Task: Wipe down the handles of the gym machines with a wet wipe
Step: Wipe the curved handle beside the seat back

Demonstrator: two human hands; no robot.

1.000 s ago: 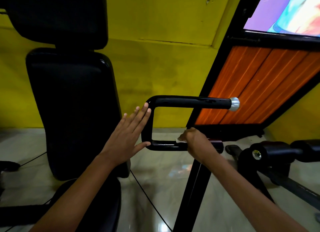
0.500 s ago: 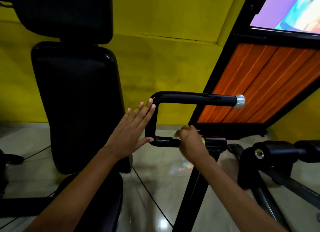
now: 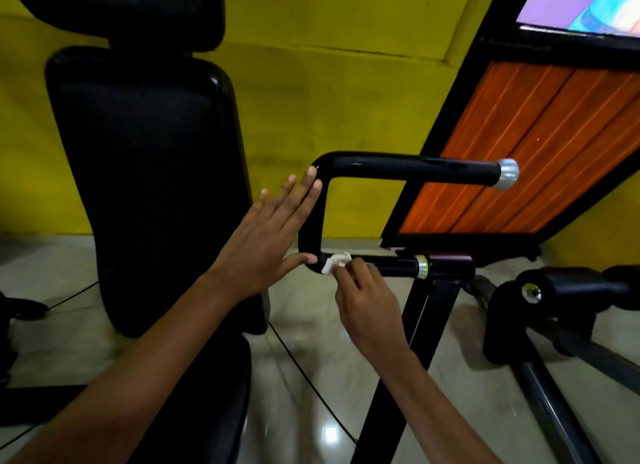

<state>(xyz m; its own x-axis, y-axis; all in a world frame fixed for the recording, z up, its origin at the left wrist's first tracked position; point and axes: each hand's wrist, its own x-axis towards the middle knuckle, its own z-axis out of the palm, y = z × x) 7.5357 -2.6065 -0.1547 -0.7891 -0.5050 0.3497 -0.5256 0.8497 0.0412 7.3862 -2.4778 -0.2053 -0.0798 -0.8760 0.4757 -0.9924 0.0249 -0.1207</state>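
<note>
- one black u-shaped handle [image 3: 398, 167], two silver collars, on one machine beside a black padded seat back [image 3: 145, 172].
- one white wet wipe [image 3: 334, 263], mostly hidden, on the lower bar near the bend.
- right hand [image 3: 367, 302] pinches the wipe against the bar.
- left hand [image 3: 266, 245] flat, fingers straight, touching the handle's bend.
- the seat back's top is cut off.

Open gap inside handle loop [image 3: 313, 217]; backrest [image 3: 149, 172] close left.
</note>
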